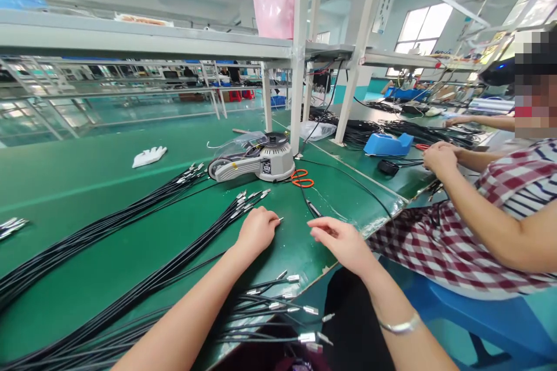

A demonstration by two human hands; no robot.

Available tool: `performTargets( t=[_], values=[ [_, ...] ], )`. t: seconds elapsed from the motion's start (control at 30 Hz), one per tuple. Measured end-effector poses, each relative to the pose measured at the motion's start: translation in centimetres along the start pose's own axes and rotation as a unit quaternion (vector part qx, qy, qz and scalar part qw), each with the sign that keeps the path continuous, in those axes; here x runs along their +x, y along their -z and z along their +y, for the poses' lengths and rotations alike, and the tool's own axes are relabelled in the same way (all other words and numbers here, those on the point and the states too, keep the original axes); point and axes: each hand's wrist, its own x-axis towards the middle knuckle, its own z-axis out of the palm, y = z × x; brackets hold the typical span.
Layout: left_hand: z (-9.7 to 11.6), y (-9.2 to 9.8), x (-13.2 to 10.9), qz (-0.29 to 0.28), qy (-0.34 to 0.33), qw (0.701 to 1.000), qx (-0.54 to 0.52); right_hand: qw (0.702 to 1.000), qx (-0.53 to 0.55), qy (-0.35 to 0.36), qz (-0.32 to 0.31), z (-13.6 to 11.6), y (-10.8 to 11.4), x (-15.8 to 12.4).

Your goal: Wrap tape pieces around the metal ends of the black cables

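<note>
My left hand rests on the green table with its fingers curled around the metal tip of a black cable. A little to its right my right hand hovers over the table's front edge, fingers loosely together, nothing visible in it. Bundles of black cables with silver connectors run from the far left toward my left hand. More connector ends stick out over the table edge under my forearms.
A grey tape dispenser and orange scissors sit behind my hands; a white glove lies at left. A co-worker in a checked shirt sits at right, hands near a blue dispenser and cable piles.
</note>
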Motion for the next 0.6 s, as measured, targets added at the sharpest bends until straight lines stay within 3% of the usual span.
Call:
performTargets(
  t=[0.13, 0.3, 0.4, 0.47, 0.53, 0.6],
  values=[
    [1.2, 1.2, -1.7, -0.042, 0.031, 0.993, -0.107, 0.998, 0.008, 0.059, -0.024, -0.4, -2.9, 3.9],
    [0.4, 3.1, -3.4, -0.058, 0.064, 0.98, -0.179, 0.998, 0.025, 0.063, -0.013, -1.1, -4.7, 4.9],
    [-0.4, 3.0, -3.9, -0.052, 0.076, 0.974, -0.209, 0.997, 0.027, 0.053, -0.057, -1.6, -4.3, 5.0],
    [-0.5, 2.6, -4.2, -0.02, 0.046, 0.978, -0.203, 0.994, 0.041, 0.034, -0.093, -2.3, -3.4, 6.1],
    [-0.3, 2.1, -4.5, 0.012, 0.009, 0.983, -0.183, 0.995, 0.064, -0.002, -0.074, -3.3, -2.0, 8.5],
    [-0.3, 1.7, -4.7, 0.031, -0.009, 0.986, -0.166, 0.997, 0.072, -0.033, -0.011, -4.4, -0.5, 12.3]
  ],
)
